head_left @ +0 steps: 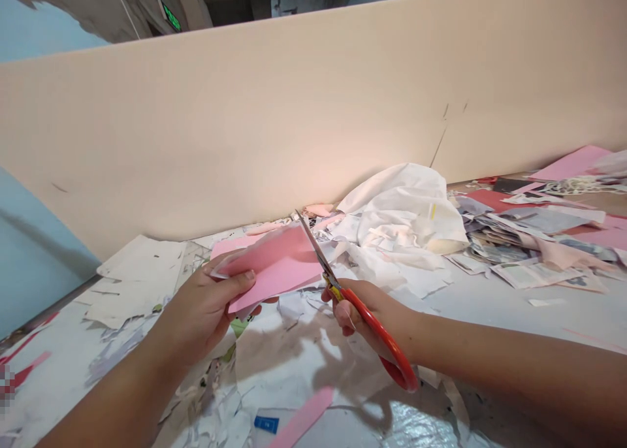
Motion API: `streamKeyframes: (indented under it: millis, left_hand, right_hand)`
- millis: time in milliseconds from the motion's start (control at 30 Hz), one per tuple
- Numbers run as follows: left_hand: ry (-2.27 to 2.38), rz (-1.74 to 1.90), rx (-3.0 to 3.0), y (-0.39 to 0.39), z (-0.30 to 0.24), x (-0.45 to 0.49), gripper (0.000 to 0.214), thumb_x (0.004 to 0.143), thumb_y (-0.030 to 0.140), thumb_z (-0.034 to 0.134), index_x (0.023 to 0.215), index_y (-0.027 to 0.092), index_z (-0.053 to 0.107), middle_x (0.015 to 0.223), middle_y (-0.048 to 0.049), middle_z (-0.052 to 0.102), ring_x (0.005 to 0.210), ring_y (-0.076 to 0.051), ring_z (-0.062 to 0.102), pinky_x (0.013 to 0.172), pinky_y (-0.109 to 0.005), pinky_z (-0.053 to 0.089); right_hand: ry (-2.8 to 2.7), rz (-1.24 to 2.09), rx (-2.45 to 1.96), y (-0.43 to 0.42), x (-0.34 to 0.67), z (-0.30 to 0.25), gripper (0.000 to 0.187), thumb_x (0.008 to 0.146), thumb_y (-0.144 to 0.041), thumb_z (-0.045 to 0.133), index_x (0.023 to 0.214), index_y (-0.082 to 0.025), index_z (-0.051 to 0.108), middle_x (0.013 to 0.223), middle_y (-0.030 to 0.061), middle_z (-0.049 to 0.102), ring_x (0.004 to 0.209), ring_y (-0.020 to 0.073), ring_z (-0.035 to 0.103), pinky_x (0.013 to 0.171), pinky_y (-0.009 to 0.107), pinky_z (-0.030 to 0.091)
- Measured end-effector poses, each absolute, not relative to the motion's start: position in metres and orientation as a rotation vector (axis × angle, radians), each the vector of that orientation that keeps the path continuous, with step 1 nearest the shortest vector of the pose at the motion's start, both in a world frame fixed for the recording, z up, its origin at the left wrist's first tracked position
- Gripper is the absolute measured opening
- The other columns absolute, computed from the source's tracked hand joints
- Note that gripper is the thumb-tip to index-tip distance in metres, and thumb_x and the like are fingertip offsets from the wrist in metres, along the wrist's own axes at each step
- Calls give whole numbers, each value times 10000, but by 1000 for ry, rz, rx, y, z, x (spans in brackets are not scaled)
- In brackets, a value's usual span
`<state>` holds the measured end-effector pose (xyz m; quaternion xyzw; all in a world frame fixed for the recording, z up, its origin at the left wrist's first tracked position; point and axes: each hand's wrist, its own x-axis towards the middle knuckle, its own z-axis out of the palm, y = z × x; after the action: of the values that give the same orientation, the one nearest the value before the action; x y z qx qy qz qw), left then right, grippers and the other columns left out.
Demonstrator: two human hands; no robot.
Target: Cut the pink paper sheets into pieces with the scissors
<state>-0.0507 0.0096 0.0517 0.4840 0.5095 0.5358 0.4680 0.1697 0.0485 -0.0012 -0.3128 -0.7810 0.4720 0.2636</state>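
Note:
My left hand [215, 298] pinches a folded piece of pink paper [279, 262] between thumb and fingers, above the littered table. Layers of paper show along its lower edge. In my right hand [362, 304] is a pair of scissors [377, 330] with red handles, its blades pointing up and away to the left. The blades lie at the right edge of the pink paper; whether they are cutting into it I cannot tell. Below my hands, a strip of pink paper [306, 418] rests near a small blue piece [266, 424].
A beige panel [245, 141] stands upright behind the table. Crumpled white paper [401, 213] is heaped against it. Several cut papers [533, 239] lie piled at the right, and white sheets [142, 272] with slits lie at the left. Scraps cover much of the white tabletop [490, 311].

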Motion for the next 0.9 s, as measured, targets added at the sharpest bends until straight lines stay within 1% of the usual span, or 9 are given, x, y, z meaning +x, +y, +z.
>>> streamKeyframes:
  millis: [100, 167, 300, 400, 533, 667, 767, 900]
  left_hand:
    - [1265, 1342, 1169, 8, 52, -49, 180, 642, 187, 651, 815, 218, 610, 707, 12, 597, 588, -121, 550, 464, -208, 440]
    - [1268, 1355, 1156, 8, 52, -48, 202, 634, 183, 655, 826, 224, 608, 724, 12, 609, 594, -131, 562, 468, -218, 449]
    - [1268, 1363, 1145, 9, 52, -47, 219, 628, 184, 660, 836, 222, 604, 687, 15, 607, 562, -125, 560, 447, -211, 443]
    - [1266, 1374, 1148, 10, 53, -48, 230, 636, 183, 657, 854, 226, 600, 670, 20, 602, 534, -108, 546, 434, -198, 434]
    - [1255, 1353, 1161, 9, 54, -50, 201, 649, 179, 649, 836, 228, 597, 675, 25, 602, 532, -99, 544, 428, -185, 431]
    - [1258, 1350, 1169, 8, 54, -51, 210, 657, 183, 646, 854, 231, 591, 690, 23, 604, 554, -111, 565, 436, -191, 438]
    - [1276, 1357, 1143, 8, 55, -51, 248, 647, 182, 653, 880, 234, 587, 703, 22, 607, 563, -121, 580, 433, -193, 439]
    - [1279, 1364, 1150, 8, 54, -50, 242, 647, 187, 655, 876, 228, 586, 694, 20, 607, 559, -122, 580, 431, -191, 436]
  right_hand:
    - [-2104, 1283, -852, 48, 170, -1, 432, 762, -571, 406, 867, -161, 491, 582, -28, 407, 533, 104, 390, 502, 240, 341]
    - [-2100, 1285, -843, 48, 170, -1, 444, 758, -584, 400, 852, -160, 491, 570, -30, 407, 526, 102, 390, 498, 238, 340]
    - [-2072, 1296, -789, 47, 170, -1, 473, 751, -627, 356, 715, -165, 452, 544, -34, 379, 499, 91, 380, 485, 233, 337]
    - [-2054, 1318, -807, 46, 169, -1, 506, 743, -663, 306, 669, -175, 417, 511, -39, 358, 484, 92, 374, 475, 235, 338]
    - [-2055, 1265, -842, 46, 168, -2, 541, 714, -705, 280, 600, -183, 358, 525, -33, 363, 463, 80, 345, 451, 231, 316]
    - [-2066, 1218, -888, 46, 167, -3, 567, 699, -730, 250, 620, -185, 383, 480, -38, 354, 433, 81, 328, 423, 227, 294]
    - [-2063, 1211, -915, 44, 167, -3, 559, 693, -735, 257, 630, -190, 362, 460, -46, 353, 406, 77, 344, 411, 221, 304]
    - [-1980, 1347, -986, 45, 167, -4, 567, 650, -756, 305, 647, -191, 364, 479, -59, 337, 382, 70, 372, 390, 211, 336]
